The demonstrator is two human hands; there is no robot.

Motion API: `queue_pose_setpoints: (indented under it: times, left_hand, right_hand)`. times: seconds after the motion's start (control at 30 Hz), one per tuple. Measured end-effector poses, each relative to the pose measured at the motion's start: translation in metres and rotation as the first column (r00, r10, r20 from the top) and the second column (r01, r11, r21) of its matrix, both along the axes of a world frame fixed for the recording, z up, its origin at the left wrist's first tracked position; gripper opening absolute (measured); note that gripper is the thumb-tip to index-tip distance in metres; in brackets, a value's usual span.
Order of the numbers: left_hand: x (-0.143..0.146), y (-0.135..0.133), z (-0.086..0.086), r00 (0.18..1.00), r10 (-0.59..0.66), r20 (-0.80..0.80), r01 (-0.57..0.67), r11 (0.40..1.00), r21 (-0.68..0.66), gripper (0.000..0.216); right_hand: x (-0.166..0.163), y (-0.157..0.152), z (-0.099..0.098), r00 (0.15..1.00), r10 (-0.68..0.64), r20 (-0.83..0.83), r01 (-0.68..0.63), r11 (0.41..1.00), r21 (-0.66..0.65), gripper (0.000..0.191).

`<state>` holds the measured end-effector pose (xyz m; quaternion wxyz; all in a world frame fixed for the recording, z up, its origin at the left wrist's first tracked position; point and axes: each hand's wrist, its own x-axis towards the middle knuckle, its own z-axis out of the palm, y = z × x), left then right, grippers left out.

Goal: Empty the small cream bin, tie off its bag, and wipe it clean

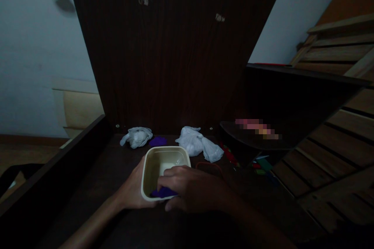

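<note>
We recorded, as the largest item, a dark wood panel standing upright at the back, with two pale scuffs on its face. Pale wall showed on both sides of it, and a slatted wooden structure filled the right side of the view. In front of the panel lay the dark table, bounded on the left by a raised board. At right we noted a dark shelf unit with a blurred pinkish item on its lower level.

The cream container was above the near middle of the table, its mouth tilted toward us. The right hand reached over the near rim, fingers inside and thumb outside; we could not tell whether the fingers were gripping anything. The left hand gripped the container at its left side, its fingers mostly hidden.

Near the foot of the panel we observed a white plastic bundle at centre right, possibly two bags, and a smaller crumpled white bag at left. A purple piece lay inside the container at its near wall, just under the right fingers. A flat purple patch lay beside the smaller bag.
</note>
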<state>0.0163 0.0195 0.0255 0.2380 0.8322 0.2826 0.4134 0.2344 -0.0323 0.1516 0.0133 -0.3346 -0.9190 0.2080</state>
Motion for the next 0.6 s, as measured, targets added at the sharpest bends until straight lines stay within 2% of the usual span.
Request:
queue_pose_setpoints:
  times: [0.1, 0.17, 0.23, 0.33, 0.43, 0.5, 0.6]
  left_hand:
    - [0.002, -0.006, 0.003, 0.999, -0.020, 0.046, 0.024, 0.996, -0.086, 0.095]
    - [0.004, -0.010, 0.003, 0.995, -0.047, 0.087, 0.058, 0.991, -0.121, 0.095]
    - [0.007, -0.013, 0.002, 0.987, -0.080, 0.142, 0.102, 0.983, -0.155, 0.098]
    - [0.011, -0.018, -0.005, 0.969, -0.108, 0.223, 0.159, 0.961, -0.225, 0.114]
    - [0.013, -0.020, -0.016, 0.966, -0.124, 0.228, 0.183, 0.949, -0.258, 0.125]
    - [0.012, -0.020, -0.023, 0.973, -0.130, 0.192, 0.177, 0.951, -0.255, 0.128]
    - [0.009, -0.019, -0.029, 0.976, -0.131, 0.175, 0.175, 0.948, -0.267, 0.128]
  right_hand:
    - [0.004, 0.006, 0.019, 0.995, 0.048, -0.087, -0.055, 0.995, -0.080, 0.028]
    - [0.008, 0.011, 0.033, 0.983, 0.013, -0.181, -0.027, 0.997, -0.078, 0.026]
    - [0.015, 0.018, 0.045, 0.948, -0.092, -0.306, 0.075, 0.995, -0.067, 0.029]
    - [0.027, 0.039, 0.053, 0.819, -0.281, -0.500, 0.233, 0.960, -0.158, 0.034]
    - [0.038, 0.073, 0.050, 0.724, -0.373, -0.580, 0.336, 0.925, -0.175, 0.032]
    - [0.040, 0.099, 0.043, 0.710, -0.403, -0.577, 0.368, 0.911, -0.184, 0.029]
    - [0.036, 0.138, 0.023, 0.735, -0.485, -0.474, 0.430, 0.874, -0.228, 0.025]
